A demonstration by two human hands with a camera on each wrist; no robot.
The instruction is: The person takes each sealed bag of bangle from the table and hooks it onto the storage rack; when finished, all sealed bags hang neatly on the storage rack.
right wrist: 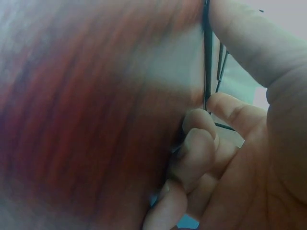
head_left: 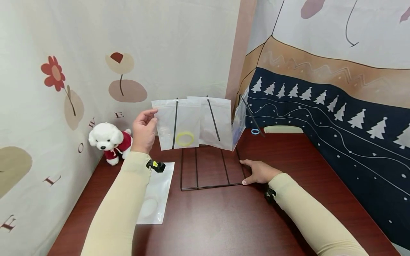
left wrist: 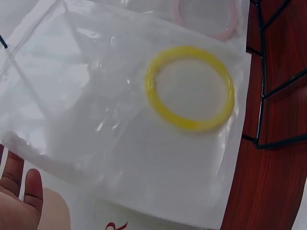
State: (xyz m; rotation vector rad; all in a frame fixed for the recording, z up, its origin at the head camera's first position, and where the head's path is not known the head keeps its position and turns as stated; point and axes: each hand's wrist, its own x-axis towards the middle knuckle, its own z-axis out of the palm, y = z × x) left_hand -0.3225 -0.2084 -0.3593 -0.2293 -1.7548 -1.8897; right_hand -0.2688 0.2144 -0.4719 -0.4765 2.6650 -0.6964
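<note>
A black wire rack (head_left: 205,187) stands on the table, with white, clear-fronted zip bags hanging on its prongs. Through the front of the left bag (head_left: 164,124) shows a yellow ring (left wrist: 190,125). My left hand (head_left: 145,129) is at that bag's left edge, fingertips right at the border and thumb apart from it in the left wrist view. Another bag (head_left: 221,122) hangs just to the right, and a pink ring (left wrist: 233,21) shows in the left wrist view. With thumb and index finger, my right hand (head_left: 261,171) grips the rack's front right corner.
A flat zip bag (head_left: 157,199) with a pale ring lies left of the rack, partly under my left forearm. Behind it sits a white plush dog (head_left: 107,138) in red. At the back right, a bag (head_left: 240,121) hangs sideways near a blue ring (head_left: 255,131).
</note>
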